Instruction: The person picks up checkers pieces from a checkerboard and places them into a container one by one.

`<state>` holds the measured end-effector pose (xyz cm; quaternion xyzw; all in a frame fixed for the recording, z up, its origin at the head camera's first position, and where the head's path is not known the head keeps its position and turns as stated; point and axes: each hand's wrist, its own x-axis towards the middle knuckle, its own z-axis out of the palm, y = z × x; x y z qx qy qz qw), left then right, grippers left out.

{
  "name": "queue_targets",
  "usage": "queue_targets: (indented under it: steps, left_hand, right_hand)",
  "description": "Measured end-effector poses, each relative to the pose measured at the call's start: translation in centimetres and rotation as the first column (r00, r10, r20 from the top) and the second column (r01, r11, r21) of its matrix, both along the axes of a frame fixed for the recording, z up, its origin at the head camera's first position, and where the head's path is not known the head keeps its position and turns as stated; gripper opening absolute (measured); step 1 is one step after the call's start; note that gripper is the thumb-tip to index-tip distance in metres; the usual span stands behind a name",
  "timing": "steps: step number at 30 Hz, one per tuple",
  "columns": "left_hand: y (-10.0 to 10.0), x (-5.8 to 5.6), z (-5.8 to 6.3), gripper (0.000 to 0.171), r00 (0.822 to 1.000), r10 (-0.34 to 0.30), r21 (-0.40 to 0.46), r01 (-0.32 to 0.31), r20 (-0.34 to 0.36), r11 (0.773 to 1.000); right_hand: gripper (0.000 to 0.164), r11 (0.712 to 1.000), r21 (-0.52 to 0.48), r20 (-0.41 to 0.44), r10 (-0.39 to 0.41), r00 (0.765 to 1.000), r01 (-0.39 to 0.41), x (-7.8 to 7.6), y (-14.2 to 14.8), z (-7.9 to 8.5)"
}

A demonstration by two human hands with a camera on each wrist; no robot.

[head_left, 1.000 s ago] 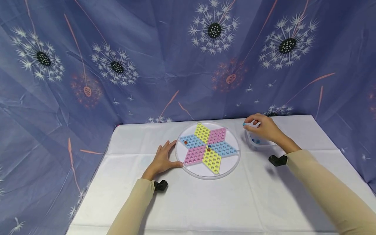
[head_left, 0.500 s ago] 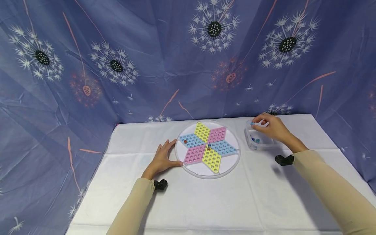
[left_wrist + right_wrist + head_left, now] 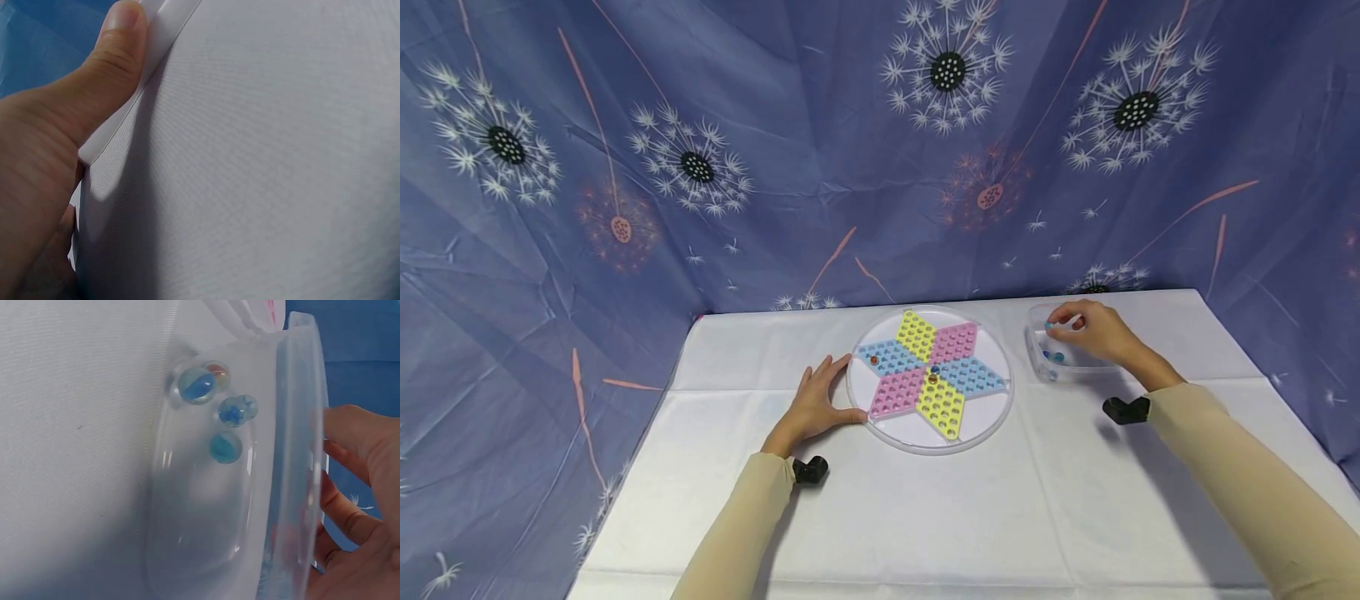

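In the head view a round Chinese checkers board (image 3: 891,435) lies on the table, with a star of yellow, pink and blue sections. My left hand (image 3: 811,408) rests spread along its left rim, and in the left wrist view the thumb (image 3: 119,53) presses on the white rim (image 3: 165,31). Over the clear plastic box (image 3: 1075,375), my right hand (image 3: 1097,333) pinches a light blue marble (image 3: 1049,326) between thumb and fingertips. The right wrist view shows glass marbles inside the box, among them a teal one (image 3: 225,447); the pinched marble is hidden there behind the box wall.
One orange-red marble (image 3: 874,361) sits in the left blue section. A blue marble (image 3: 935,370) and an amber one (image 3: 932,379) sit close together near the star's centre. A patterned blue cloth (image 3: 820,167) hangs behind the white-covered table (image 3: 925,525).
My right hand has moved right with the light blue marble, from the box's left edge to over the box, and has dropped a little. The left hand stays at the board's rim.
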<state>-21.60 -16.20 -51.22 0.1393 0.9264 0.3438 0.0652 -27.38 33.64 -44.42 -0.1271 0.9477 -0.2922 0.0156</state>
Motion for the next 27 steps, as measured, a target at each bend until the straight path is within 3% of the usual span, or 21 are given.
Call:
queue_targets:
  steps: [20, 27]
  left_hand:
    - [-0.03, 0.04, 0.08, 0.114, 1.0, 0.002, 0.007, -0.002, -0.001, 1.0]
    - [-0.08, 0.02, 0.06, 0.114, 1.0, -0.001, 0.014, 0.001, 0.003, 1.0]
  right_hand:
    - [0.023, 1.0, 0.018, 0.007, 0.016, 1.0, -0.016, -0.16, 0.14, -1.01]
    - [0.031, 1.0, 0.014, 0.013, 0.014, 1.0, -0.014, -0.06, 0.2, -0.81]
